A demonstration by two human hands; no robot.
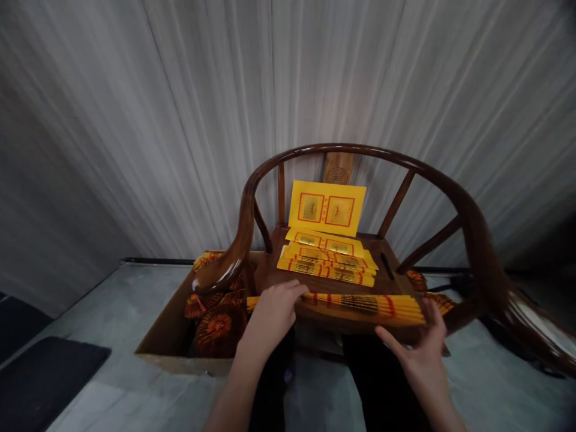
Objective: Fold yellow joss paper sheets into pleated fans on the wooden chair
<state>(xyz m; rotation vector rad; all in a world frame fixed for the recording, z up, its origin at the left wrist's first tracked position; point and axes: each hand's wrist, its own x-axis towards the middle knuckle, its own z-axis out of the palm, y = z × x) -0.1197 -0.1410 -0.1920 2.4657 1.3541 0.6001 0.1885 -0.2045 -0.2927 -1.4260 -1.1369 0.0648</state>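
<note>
As the left hand [270,316] and right hand [419,354] grip a long yellow paper bundle [364,305], yellow paper sheets [326,263] lie stacked on a wooden armchair [396,161] just beyond.

Paper packets [327,264] stacked on a wooden armchair's seat [274,276], one sheet [327,208] upright at twelve o'clock; a cardboard box [166,333] at nine o'clock, a bundle [364,305] at six.
</note>
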